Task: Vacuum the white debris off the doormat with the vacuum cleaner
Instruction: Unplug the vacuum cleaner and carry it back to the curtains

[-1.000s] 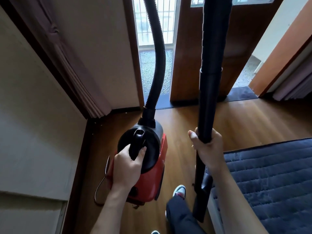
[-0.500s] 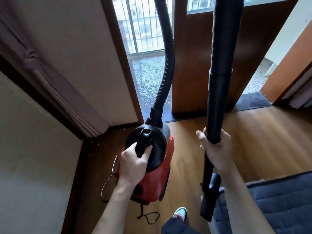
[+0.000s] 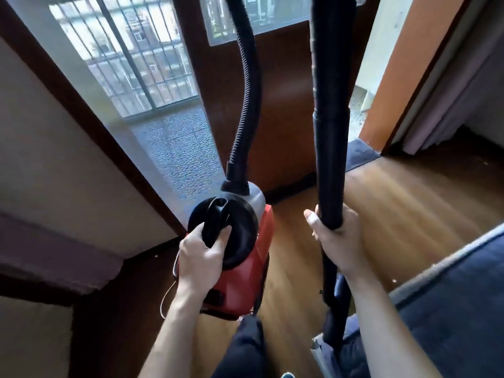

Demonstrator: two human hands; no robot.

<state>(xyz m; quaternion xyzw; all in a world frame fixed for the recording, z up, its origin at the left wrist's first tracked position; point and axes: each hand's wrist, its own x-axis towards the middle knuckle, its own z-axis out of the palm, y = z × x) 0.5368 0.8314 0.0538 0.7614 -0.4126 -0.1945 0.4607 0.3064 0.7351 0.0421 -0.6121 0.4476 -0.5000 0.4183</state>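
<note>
Hiding part of doormat [image 3: 357, 154]: wand [image 3: 330, 159] | mattress [image 3: 450, 309] right | curtain [image 3: 54, 257] left

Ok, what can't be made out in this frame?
Head view only.
Doormat: mostly behind the wand; debris not discernible.
Wand and hose tops: cut by the upper edge.
Wand's lower end: blurred, partly behind the right hand's forearm.
Vacuum cleaner's underside: hidden by its body and the left hand.

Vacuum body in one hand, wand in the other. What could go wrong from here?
1. The loose cord dangles beside the vacuum body by the leg: possible trip or snag.
2. The hose loops up out of view beside the door; it might catch.
3. The left hand holds the handle, the right hand the wand, so neither is free to steady anything.
</note>
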